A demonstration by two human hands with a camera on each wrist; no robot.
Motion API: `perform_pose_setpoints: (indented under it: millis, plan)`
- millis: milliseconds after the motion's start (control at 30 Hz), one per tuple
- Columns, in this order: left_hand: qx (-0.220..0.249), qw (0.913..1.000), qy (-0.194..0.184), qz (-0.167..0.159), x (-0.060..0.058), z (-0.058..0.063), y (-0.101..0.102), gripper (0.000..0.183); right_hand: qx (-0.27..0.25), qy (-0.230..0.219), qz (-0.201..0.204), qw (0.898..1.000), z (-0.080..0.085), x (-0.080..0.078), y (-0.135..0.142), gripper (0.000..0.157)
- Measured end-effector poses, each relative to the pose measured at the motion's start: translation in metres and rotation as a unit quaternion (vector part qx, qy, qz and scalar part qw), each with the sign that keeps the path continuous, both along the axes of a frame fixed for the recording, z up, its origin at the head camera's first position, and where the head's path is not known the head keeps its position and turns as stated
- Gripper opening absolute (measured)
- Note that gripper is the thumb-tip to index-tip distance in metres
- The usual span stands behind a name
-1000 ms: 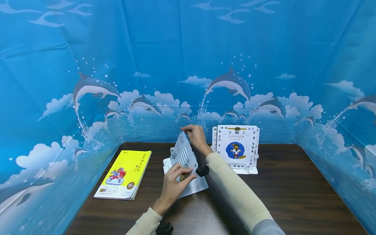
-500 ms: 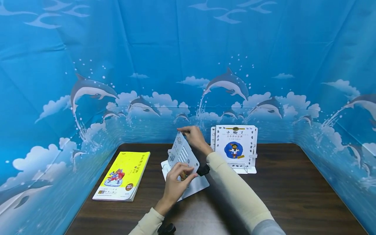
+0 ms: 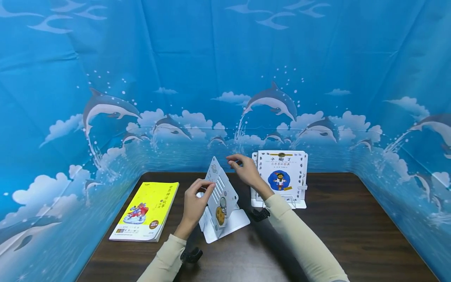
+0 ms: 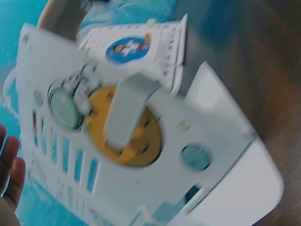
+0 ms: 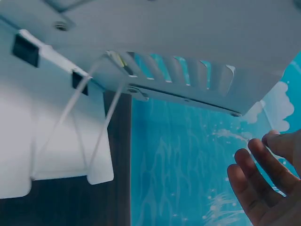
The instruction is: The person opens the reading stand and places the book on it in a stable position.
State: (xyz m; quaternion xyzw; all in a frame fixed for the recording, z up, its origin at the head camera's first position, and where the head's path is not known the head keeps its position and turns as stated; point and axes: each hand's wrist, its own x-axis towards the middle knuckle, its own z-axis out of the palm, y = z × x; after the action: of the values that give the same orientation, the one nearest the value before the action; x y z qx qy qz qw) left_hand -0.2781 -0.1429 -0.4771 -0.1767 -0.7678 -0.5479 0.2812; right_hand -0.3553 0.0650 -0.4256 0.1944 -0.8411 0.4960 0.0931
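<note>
A white bookstand (image 3: 230,197), its slotted panel printed with an orange moon and a small astronaut, stands tilted up on its flat base near the table's middle. My left hand (image 3: 193,201) hovers at the panel's left side, fingers loosely bent, and in the left wrist view the fingers (image 4: 14,162) are apart from it. Right of the panel's top corner, my right hand (image 3: 248,171) holds nothing; its fingers (image 5: 256,181) are spread slightly in the right wrist view. Behind the panel, a thin wire leg (image 5: 112,110) props it from the base.
A yellow-covered book (image 3: 149,207) lies flat on the left of the dark wooden table (image 3: 334,235). At the back right, a white picture book (image 3: 297,164) leans upright on a second white stand (image 3: 301,204). A blue dolphin-print curtain (image 3: 211,78) surrounds the table's sides and back.
Both hands have let go of the bookstand's panel. The left hand has moved left and up from its lower edge, the right hand right from the top corner. The stand remains upright.
</note>
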Motion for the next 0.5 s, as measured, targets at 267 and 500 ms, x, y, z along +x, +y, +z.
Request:
perform_pose_setpoints:
  millis: [267, 500]
  plan:
    - [0.022, 0.9967, -0.078, 0.006, -0.032, 0.006, -0.02, 0.021, -0.035, 0.01, -0.016, 0.999, -0.011, 0.041, 0.016, 0.022]
    - [-0.003, 0.9877, -0.155, 0.021, -0.059, 0.002, -0.031, 0.022, -0.109, -0.021, -0.023, 0.994, -0.021, 0.088, 0.014, 0.025]
